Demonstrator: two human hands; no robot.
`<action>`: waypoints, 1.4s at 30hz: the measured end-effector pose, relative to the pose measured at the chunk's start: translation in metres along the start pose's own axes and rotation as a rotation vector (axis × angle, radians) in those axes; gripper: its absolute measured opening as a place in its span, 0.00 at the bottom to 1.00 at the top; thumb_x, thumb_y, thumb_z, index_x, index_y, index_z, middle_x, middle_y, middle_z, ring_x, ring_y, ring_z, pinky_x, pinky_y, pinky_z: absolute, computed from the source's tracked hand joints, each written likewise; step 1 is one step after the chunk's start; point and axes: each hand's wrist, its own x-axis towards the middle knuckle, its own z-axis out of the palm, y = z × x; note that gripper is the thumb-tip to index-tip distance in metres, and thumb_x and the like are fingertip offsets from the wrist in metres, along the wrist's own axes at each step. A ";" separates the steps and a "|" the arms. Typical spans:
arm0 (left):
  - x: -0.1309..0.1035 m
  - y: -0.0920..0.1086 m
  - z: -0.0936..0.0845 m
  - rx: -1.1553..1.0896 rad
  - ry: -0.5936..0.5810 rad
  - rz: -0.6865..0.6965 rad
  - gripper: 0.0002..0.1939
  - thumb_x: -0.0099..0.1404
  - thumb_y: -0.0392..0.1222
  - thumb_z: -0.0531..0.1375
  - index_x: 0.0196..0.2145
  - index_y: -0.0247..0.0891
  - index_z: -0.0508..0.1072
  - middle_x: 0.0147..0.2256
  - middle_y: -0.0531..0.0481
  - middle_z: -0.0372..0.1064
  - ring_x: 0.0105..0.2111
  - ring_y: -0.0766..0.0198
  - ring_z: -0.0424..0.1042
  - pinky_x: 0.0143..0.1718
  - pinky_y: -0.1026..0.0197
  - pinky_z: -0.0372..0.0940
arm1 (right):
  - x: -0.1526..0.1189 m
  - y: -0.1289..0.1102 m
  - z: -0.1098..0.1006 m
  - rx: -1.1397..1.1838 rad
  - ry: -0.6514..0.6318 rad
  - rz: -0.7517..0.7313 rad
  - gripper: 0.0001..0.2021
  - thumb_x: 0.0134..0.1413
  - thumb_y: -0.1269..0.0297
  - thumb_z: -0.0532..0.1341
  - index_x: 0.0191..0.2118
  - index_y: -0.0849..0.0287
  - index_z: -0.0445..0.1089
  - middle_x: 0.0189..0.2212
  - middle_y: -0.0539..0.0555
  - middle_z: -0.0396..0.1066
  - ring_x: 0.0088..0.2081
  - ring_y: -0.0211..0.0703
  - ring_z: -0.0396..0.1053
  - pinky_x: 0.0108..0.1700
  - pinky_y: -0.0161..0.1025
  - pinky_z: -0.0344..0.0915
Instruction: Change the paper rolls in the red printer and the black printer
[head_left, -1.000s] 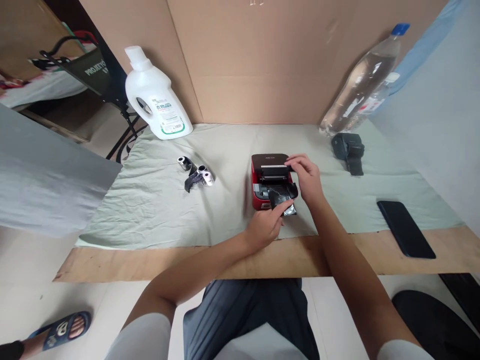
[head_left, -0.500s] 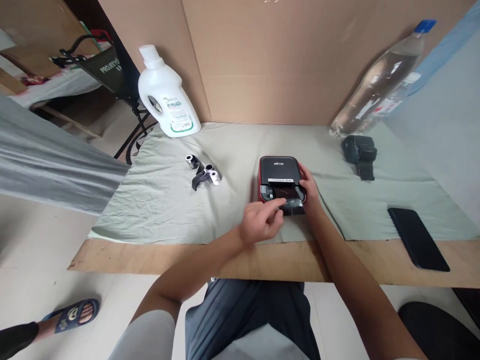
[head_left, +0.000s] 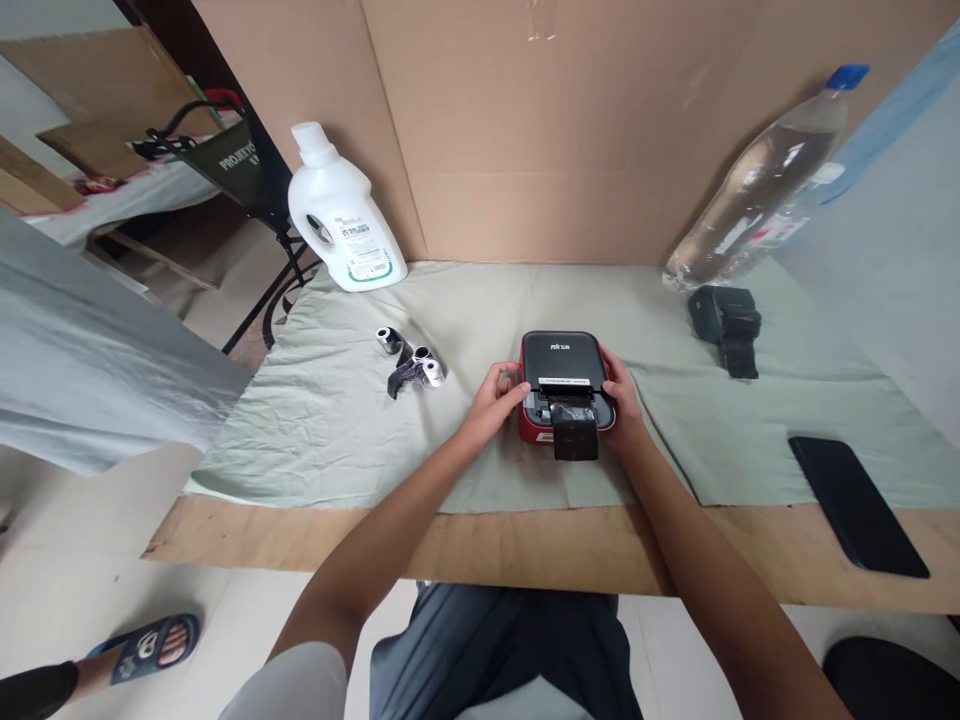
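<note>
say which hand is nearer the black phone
Right. Right hand: left of the phone, touching the device on its right side. Left hand: farther left, touching its left side.

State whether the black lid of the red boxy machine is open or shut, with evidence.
Shut: the black lid lies flat across the red boxy machine, a glossy black strip protruding in front.

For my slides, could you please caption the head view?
A red and black device held between left hand and right hand, black strip hanging over its front.
</note>
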 end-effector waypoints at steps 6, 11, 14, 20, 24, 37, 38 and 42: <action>-0.001 0.006 0.006 0.003 0.004 -0.069 0.17 0.66 0.42 0.62 0.49 0.41 0.63 0.26 0.60 0.61 0.25 0.70 0.59 0.28 0.66 0.55 | 0.001 0.002 -0.001 0.039 0.016 0.010 0.32 0.44 0.51 0.69 0.58 0.50 0.73 0.64 0.55 0.71 0.69 0.59 0.62 0.72 0.56 0.56; 0.003 0.004 0.009 -0.019 0.015 -0.098 0.18 0.62 0.41 0.62 0.48 0.43 0.60 0.29 0.60 0.64 0.24 0.71 0.60 0.26 0.67 0.54 | 0.002 0.006 -0.003 -0.005 0.023 0.005 0.31 0.45 0.52 0.67 0.58 0.50 0.72 0.64 0.55 0.71 0.69 0.60 0.62 0.72 0.57 0.56; 0.004 0.003 0.010 -0.032 0.019 -0.103 0.18 0.61 0.40 0.62 0.47 0.43 0.60 0.28 0.61 0.63 0.23 0.71 0.59 0.25 0.67 0.53 | 0.002 0.006 -0.003 0.008 0.032 0.013 0.30 0.44 0.55 0.66 0.58 0.49 0.73 0.64 0.54 0.71 0.69 0.59 0.62 0.72 0.56 0.56; 0.006 0.005 0.011 -0.066 0.032 -0.098 0.18 0.59 0.38 0.61 0.46 0.43 0.60 0.26 0.62 0.61 0.22 0.72 0.57 0.25 0.67 0.53 | 0.003 0.008 -0.005 -0.001 0.029 0.021 0.31 0.43 0.58 0.65 0.58 0.49 0.73 0.63 0.53 0.72 0.69 0.60 0.62 0.73 0.59 0.54; 0.007 0.003 0.011 -0.073 0.036 -0.072 0.19 0.58 0.38 0.62 0.46 0.42 0.61 0.26 0.62 0.61 0.22 0.71 0.57 0.25 0.66 0.52 | 0.004 0.007 -0.004 0.003 0.045 0.027 0.30 0.42 0.58 0.64 0.57 0.49 0.73 0.62 0.54 0.73 0.67 0.60 0.64 0.71 0.59 0.57; 0.003 -0.017 0.008 -0.061 0.040 -0.027 0.23 0.64 0.58 0.65 0.46 0.42 0.63 0.26 0.61 0.61 0.21 0.71 0.58 0.24 0.66 0.53 | -0.004 0.007 0.002 0.013 0.002 -0.008 0.25 0.55 0.46 0.62 0.57 0.45 0.73 0.63 0.50 0.72 0.67 0.54 0.66 0.70 0.56 0.61; 0.003 -0.017 0.008 -0.059 0.035 -0.031 0.24 0.64 0.59 0.65 0.46 0.42 0.63 0.26 0.61 0.61 0.21 0.71 0.58 0.24 0.67 0.53 | -0.004 0.007 0.002 0.013 0.000 -0.007 0.25 0.56 0.45 0.61 0.57 0.45 0.73 0.63 0.50 0.72 0.67 0.53 0.66 0.70 0.56 0.61; 0.002 -0.013 0.008 -0.056 0.044 -0.071 0.22 0.64 0.58 0.65 0.45 0.42 0.63 0.26 0.60 0.61 0.21 0.71 0.58 0.24 0.67 0.53 | -0.003 0.008 0.001 0.009 -0.007 -0.010 0.24 0.55 0.47 0.61 0.57 0.45 0.73 0.63 0.50 0.72 0.67 0.53 0.66 0.70 0.56 0.60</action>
